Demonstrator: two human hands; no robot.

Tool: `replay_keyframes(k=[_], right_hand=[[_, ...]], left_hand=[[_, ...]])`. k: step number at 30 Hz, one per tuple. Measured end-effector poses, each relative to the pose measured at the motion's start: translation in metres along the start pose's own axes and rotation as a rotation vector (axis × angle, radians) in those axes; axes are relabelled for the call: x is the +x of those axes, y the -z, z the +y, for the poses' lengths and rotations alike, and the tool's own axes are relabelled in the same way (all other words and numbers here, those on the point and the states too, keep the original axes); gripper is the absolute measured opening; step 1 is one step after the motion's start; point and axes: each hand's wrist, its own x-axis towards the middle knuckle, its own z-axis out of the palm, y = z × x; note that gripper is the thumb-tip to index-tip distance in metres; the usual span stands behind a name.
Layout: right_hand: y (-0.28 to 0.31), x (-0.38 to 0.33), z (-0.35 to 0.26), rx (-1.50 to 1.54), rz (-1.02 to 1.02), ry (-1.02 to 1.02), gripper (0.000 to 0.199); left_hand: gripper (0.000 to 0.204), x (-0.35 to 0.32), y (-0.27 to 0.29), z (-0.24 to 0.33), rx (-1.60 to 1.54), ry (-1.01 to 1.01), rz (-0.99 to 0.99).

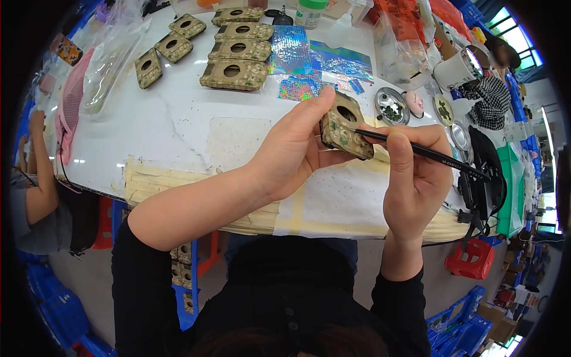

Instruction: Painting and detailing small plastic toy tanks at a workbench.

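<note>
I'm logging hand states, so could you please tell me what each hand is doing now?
Left hand: closed, holding a speckled square block with a round hole.
Right hand: closed, holding a thin black pen.

held piece (344, 126): square block with a round hole, coated in a speckled, rough-looking gold-green finish. brush (425, 153): slim black handle, glossy. table (178, 119): white top, smooth and shiny, edged nearest the held piece with matt cream paper tape. beyond the held piece, holographic foil sheets (315, 62) are seen, mirror-bright; to their right, small shiny metal dishes (391, 106).
</note>
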Motion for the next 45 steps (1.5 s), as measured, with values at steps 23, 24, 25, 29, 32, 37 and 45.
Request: replay_keyframes(k=[23,24,25,29,32,37,45], right_hand=[[0.0003,-0.0009,-0.0013,-0.064,0.006,0.018,0.009],[0.0008,-0.0012,-0.0008,-0.075,0.004,0.018,0.009],[0.0008,-0.0016,-0.0002,-0.076,0.008,0.027,0.009],[0.0003,-0.0018,0.0007,-0.066,0.014,0.049,0.009],[0.0001,-0.0008,-0.0006,-0.058,0.011,0.062,0.009],[0.0007,-0.001,0.0002,-0.078,0.008,0.069,0.009],[-0.0006,-0.0021,0.0027,-0.069,0.019,0.06,0.008]], left_hand=[[0.046,-0.0007,0.0007,0.0004,0.007,-0.003,-0.008],[0.046,-0.0006,0.0005,0.0003,0.007,-0.002,-0.005],[0.046,-0.0005,0.0003,0.0003,0.008,-0.001,-0.002],[0.046,-0.0008,-0.0002,0.0005,0.001,0.006,0.002],[0.046,-0.0013,-0.0014,0.0014,0.0,0.005,0.001],[0.046,-0.0017,-0.0018,0.0014,-0.008,0.007,0.007],[0.045,-0.0012,-0.0004,0.0005,-0.004,-0.001,-0.003]])
